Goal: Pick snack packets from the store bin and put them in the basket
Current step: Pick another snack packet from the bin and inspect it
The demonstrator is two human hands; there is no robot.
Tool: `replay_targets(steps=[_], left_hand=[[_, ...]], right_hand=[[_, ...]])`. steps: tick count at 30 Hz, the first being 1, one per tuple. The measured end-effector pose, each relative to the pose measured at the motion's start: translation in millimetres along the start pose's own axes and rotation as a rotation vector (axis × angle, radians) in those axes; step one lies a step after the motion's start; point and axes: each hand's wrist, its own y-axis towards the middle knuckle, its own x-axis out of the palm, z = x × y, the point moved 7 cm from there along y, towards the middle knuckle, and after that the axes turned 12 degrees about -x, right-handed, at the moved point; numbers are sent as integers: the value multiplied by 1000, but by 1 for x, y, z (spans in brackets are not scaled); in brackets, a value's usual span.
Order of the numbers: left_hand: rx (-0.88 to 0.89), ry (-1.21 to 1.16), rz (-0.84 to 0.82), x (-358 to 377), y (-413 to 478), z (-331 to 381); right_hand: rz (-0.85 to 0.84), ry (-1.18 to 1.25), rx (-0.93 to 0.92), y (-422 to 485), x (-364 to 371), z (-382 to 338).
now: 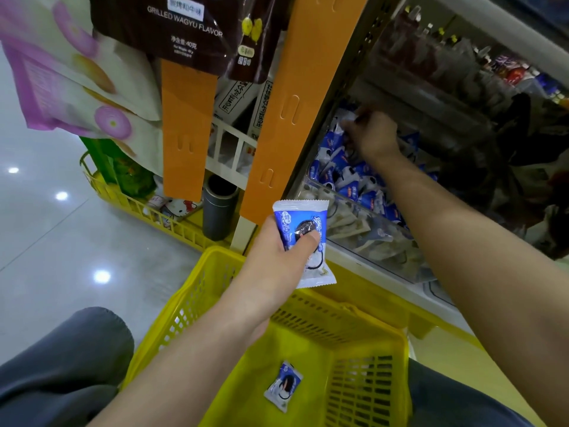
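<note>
My left hand (278, 255) holds a blue and white snack packet (304, 238) above the far rim of the yellow basket (369, 322). One more packet of the same kind (284, 386) lies on the basket's floor. My right hand (374, 134) reaches deep into the clear store bin (366, 241), which is filled with several blue and white packets (348, 174). Its fingers are curled among the packets at the back, and what they grip is hidden.
Two orange shelf strips (277, 118) hang left of the bin. Large snack bags (77, 72) hang at the upper left. A second yellow basket (147, 208) with goods and a dark cylinder (219, 208) stands on the shiny floor. My knees flank the basket.
</note>
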Motion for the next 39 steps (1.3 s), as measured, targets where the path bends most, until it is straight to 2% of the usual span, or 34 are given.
replay_targets(steps=[5, 10, 13, 19, 24, 26, 28, 30, 32, 36, 39], left_hand=[[-6, -20, -17, 0, 1, 1], [-18, -11, -26, 3, 1, 0], [-26, -38, -30, 4, 0, -2], [-40, 19, -34, 7, -1, -12], [-41, 126, -71, 17, -2, -30], [-33, 140, -93, 21, -4, -36], [-33, 152, -118, 25, -6, -43], [-27, 182, -130, 27, -6, -48], [-18, 246, -122, 26, -6, -53], [1, 320, -74, 23, -5, -59], [18, 318, 34, 15, -1, -59]], right_hand=[[-183, -141, 83, 22, 7, 10], [-196, -152, 112, 22, 2, 15], [-93, -246, -19, 3, -12, 3], [148, 110, -289, -92, -45, -43], [162, 167, -437, -180, -50, -53], [107, 164, -364, -204, -36, -38], [10, 193, -201, -221, -14, -16], [-96, 343, -16, -234, 7, 2], [-132, 496, 103, -242, 19, 11], [-132, 749, 209, -248, 32, 14], [-182, 758, 219, -256, 42, 11]])
